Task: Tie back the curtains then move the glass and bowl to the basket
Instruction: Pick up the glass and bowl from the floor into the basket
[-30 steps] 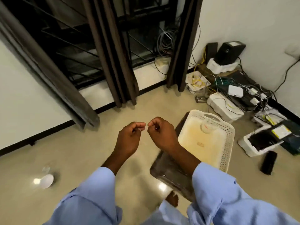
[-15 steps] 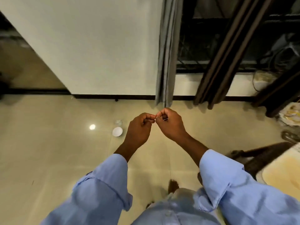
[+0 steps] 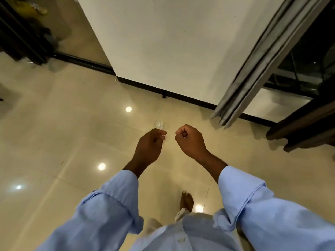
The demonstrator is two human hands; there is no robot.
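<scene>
Both hands raised over the beige tiled floor [image 3: 72, 142], apart from each other. Left hand [image 3: 149, 148] fingers curled, thumb against fingertips, nothing visibly held. Right hand [image 3: 190, 140] clenched in a fist, also holding nothing visible. Glass [image 3: 159, 124] stands on the floor just beyond the left hand's fingertips, clear and hard to make out. Grey curtain [image 3: 253, 69] hangs at right beside the white wall [image 3: 172, 42], its hem near the floor. Bare foot [image 3: 186, 201] below, light blue sleeves.
</scene>
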